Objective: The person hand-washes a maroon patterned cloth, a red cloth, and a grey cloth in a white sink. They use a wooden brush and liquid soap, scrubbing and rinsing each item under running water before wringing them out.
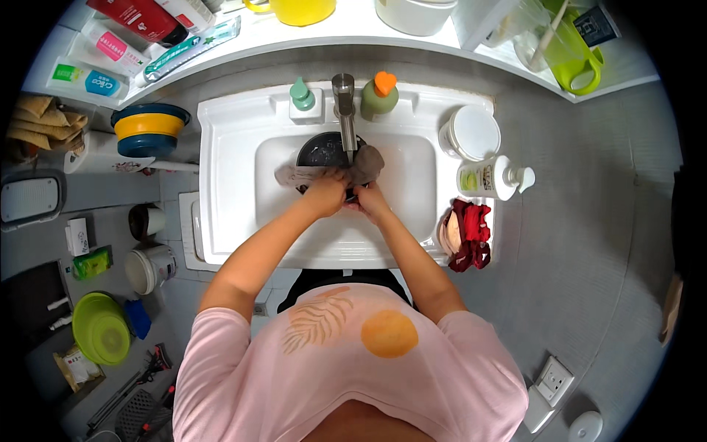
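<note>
Both my hands work over a round black basin (318, 153) standing in the white sink (269, 214), under the metal faucet (343, 96). My left hand (328, 191) is closed on a wet-looking grey-brown cloth (367, 163), which spreads out to both sides of my hands. Close beside it, my right hand (367, 200) grips the lower part of the same cloth, its fingertips partly hidden. A piece of the cloth hangs past the basin's left rim. Whether water runs from the spout cannot be made out.
Behind the sink stand a green-topped pump bottle (302, 96) and a green bottle with an orange top (379, 99). On the right rim are a white tub (471, 132), a white pump bottle (490, 178) and dark red cloth (471, 232). A shelf (294, 55) overhangs the far side.
</note>
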